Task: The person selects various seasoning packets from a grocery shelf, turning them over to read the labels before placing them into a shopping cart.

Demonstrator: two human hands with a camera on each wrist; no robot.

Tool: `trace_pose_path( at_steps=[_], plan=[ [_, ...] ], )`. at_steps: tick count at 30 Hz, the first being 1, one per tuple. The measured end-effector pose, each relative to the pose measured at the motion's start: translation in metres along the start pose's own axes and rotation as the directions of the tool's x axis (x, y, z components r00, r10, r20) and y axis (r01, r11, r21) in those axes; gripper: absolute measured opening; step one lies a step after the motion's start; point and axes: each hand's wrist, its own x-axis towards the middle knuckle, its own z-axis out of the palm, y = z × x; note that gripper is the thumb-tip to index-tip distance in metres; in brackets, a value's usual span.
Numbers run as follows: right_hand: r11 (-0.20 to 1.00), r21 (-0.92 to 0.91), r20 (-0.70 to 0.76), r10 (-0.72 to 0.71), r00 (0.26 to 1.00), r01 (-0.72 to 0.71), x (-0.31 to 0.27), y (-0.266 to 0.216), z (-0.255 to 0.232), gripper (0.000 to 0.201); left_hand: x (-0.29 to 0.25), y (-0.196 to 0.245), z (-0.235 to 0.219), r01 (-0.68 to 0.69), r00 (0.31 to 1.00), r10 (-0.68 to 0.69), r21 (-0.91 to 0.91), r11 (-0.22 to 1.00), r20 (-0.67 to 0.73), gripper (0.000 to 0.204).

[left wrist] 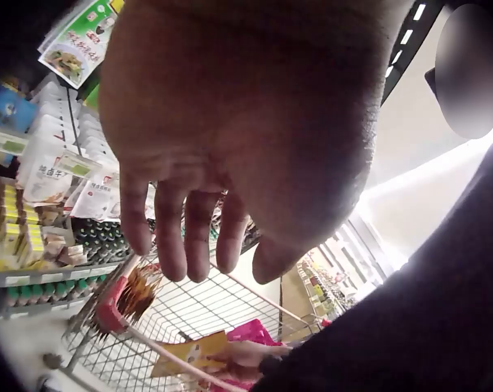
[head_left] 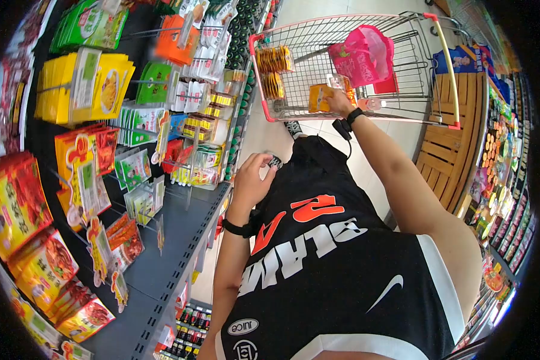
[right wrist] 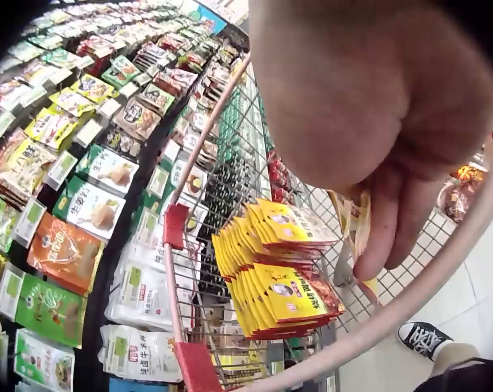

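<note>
My right hand [head_left: 340, 103] reaches over the shopping cart [head_left: 366, 117] and pinches a yellow packet [head_left: 318, 98]. In the right wrist view, only the edge of that packet shows beside the fingers [right wrist: 385, 216]. Two stacks of yellow sachets [right wrist: 267, 261] stand inside the cart at its end, to the left of the right hand in the head view. My left hand [head_left: 253, 180] hangs in front of the body beside the shelf. Its fingers [left wrist: 199, 237] are relaxed and hold nothing in the left wrist view.
A bright pink bag [head_left: 363, 57] and a clear bottle [head_left: 373, 104] lie in the cart. Seasoning packets [head_left: 87, 87] hang on hooks along the left, above a grey shelf ledge [head_left: 162, 264]. A slatted wooden stand [head_left: 456, 144] is on the right.
</note>
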Motion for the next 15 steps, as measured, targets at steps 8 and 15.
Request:
trace_pose_path(
  at_steps=[8, 15],
  plan=[
    [0.937, -0.046, 0.251, -0.324, 0.912, 0.346, 0.096, 0.019, 0.049, 0.059, 0.049, 0.027, 0.009, 0.164, 0.985, -0.167, 0.055, 0.985, 0.050, 0.024],
    [0.921, 0.046, 0.280, -0.384, 0.880, 0.388, 0.170, 0.064, 0.132, 0.067, 0.044, 0.023, 0.017, 0.356, 0.933, -0.357, 0.041, 0.934, 0.033, 0.022]
  ],
)
